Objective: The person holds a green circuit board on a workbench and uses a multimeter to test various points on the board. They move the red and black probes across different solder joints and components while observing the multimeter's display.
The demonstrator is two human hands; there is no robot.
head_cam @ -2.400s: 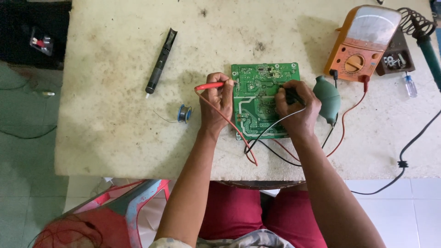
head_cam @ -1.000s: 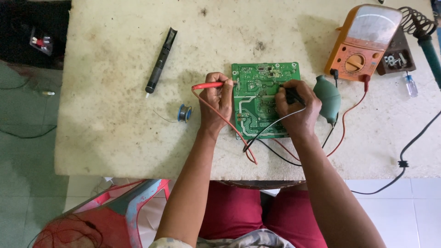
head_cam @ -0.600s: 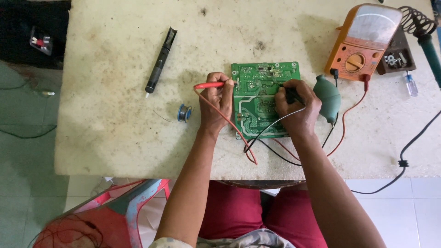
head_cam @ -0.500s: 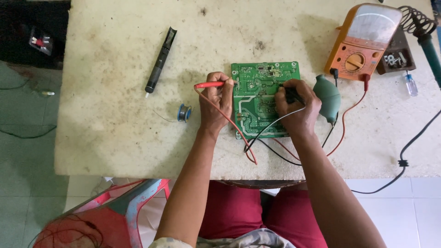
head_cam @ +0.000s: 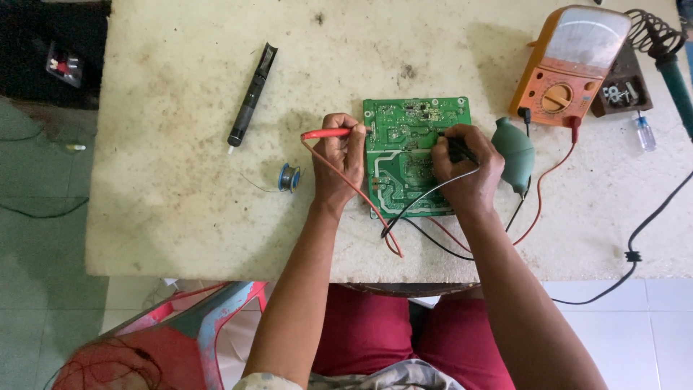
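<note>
1. One green circuit board (head_cam: 415, 155) lies flat on the worn pale table (head_cam: 180, 188), about mid-table and near the front edge, between the two hands.
2. Left hand (head_cam: 341, 160) is closed around one red probe (head_cam: 328, 133) – the tip meets the board's left edge, and the hand rests just beside that edge.
3. Right hand (head_cam: 465, 170) is closed around one black probe (head_cam: 456, 149), tip down on the board's upper right part. The hand lies over the board's right side.
4. Two leads, one red (head_cam: 361, 195) and one black (head_cam: 426, 198), loop across the table in front of the board.
5. One orange multimeter (head_cam: 570, 68) sits at the back right, well apart from the board.
6. One green rubber blower bulb (head_cam: 514, 152) lies just right of the right hand.
7. One black desoldering pump (head_cam: 253, 94) lies off to the left – and one small solder spool (head_cam: 289, 177) sits near the left hand.
8. One soldering iron (head_cam: 668, 61) rests at the far right corner, with one small clear vial (head_cam: 644, 133) nearby.
9. One red plastic chair (head_cam: 173, 332) shows at lower left.
</note>
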